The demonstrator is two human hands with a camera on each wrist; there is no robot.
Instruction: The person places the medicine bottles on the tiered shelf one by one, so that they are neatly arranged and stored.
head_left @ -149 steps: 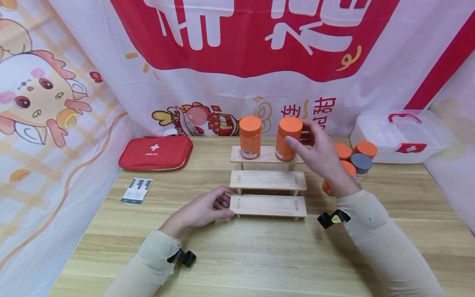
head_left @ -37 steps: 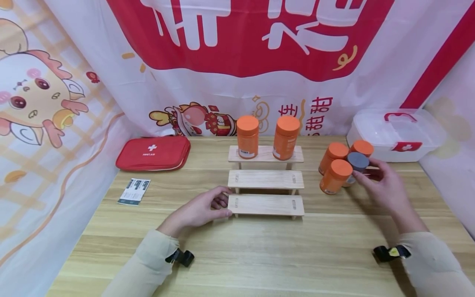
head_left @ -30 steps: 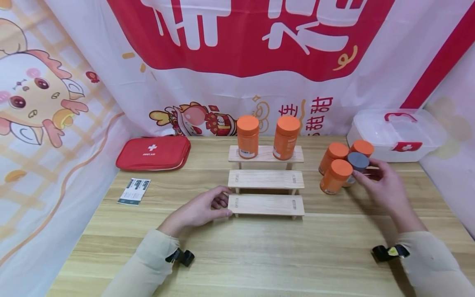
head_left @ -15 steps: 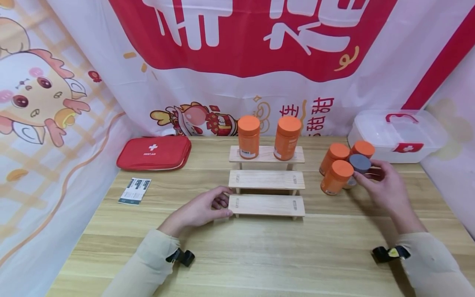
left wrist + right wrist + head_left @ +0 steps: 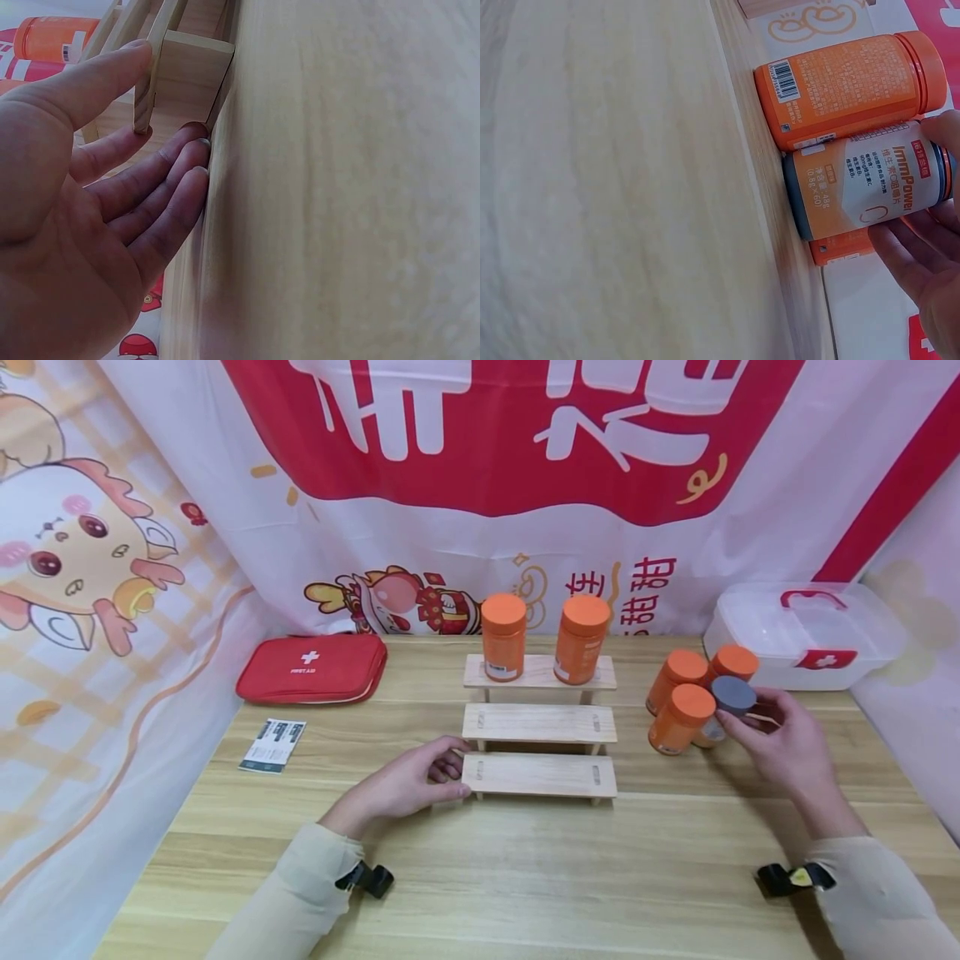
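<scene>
At the right in the head view, my right hand grips a grey-capped vitamin bottle, thumb on one side and fingers on the other. Its orange and white label shows in the right wrist view. Orange bottles stand close around it. My left hand holds the left end of the lowest step of a three-tier wooden stand, the board between thumb and index finger. On the top tier stand two orange bottles, a left one and a right one.
A red first-aid pouch lies at the back left, with a printed card in front of it. A clear-lidded white box stands behind the bottle group. A printed cloth hangs behind the table.
Five seconds ago my right hand held the right orange bottle on the top tier; it has since moved to the grey-capped bottle, which has shifted slightly right and nearer. The left hand stays put.
</scene>
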